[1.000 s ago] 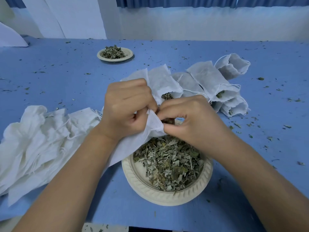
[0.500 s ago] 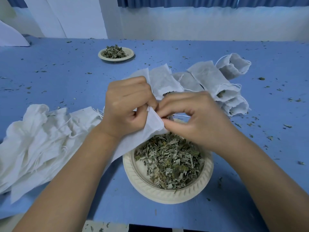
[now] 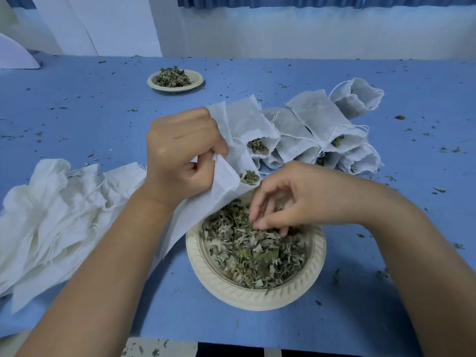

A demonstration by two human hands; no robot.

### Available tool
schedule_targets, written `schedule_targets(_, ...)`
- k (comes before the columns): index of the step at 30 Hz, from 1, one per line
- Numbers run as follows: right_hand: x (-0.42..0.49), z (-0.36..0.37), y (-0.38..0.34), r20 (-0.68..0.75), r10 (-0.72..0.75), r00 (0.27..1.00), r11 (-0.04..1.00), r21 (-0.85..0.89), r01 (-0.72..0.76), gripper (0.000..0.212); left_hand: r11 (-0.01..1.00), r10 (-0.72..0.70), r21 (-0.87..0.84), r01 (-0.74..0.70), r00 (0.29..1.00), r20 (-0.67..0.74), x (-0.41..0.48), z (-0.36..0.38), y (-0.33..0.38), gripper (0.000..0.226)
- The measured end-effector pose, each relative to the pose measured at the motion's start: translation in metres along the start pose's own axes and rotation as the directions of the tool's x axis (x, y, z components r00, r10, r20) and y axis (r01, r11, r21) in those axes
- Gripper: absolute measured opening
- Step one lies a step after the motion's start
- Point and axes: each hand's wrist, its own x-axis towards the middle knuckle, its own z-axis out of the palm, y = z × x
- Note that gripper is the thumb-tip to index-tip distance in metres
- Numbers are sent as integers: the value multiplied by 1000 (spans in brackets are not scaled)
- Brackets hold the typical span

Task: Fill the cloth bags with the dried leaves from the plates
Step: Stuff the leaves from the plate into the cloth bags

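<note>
A cream plate near the table's front edge holds a heap of dried leaves. My left hand grips a white cloth bag by its mouth, just above the plate's left rim; the bag hangs down to the left of the plate. My right hand reaches down into the plate, its fingertips gathered and pinching some of the leaves. Behind my hands lie several filled bags with leaves showing at their mouths.
A pile of empty white bags lies at the left. A second small plate with leaves sits far back. Leaf crumbs are scattered over the blue table. A white wall stands behind.
My right hand has let go of the bag's mouth and dropped down into the plate's leaves. My left hand keeps hold of the bag.
</note>
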Motion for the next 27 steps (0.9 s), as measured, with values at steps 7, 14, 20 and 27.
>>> schedule_targets(7, 1, 4, -2, 84, -52, 995, 984, -166, 65, 44, 1000, 2, 0, -2, 1000, 10, 0, 3, 1, 29)
schedule_targets(14, 1, 0, -2, -115, -64, 991, 995, -87, 55, 25, 1000, -2, 4, 2, 1000, 9, -1, 2, 0, 29)
schedule_targets(20, -11, -18, 1, -248, -183, 951, 962, 156, 226, 27, 1000, -6, 8, 6, 1000, 2, -1, 1, 0, 29)
schedule_targets(27, -11, -20, -1, -541, -313, 780, 842, 221, 492, 37, 1000, 9, -5, -9, 999, 31, 1, 1, 2, 29)
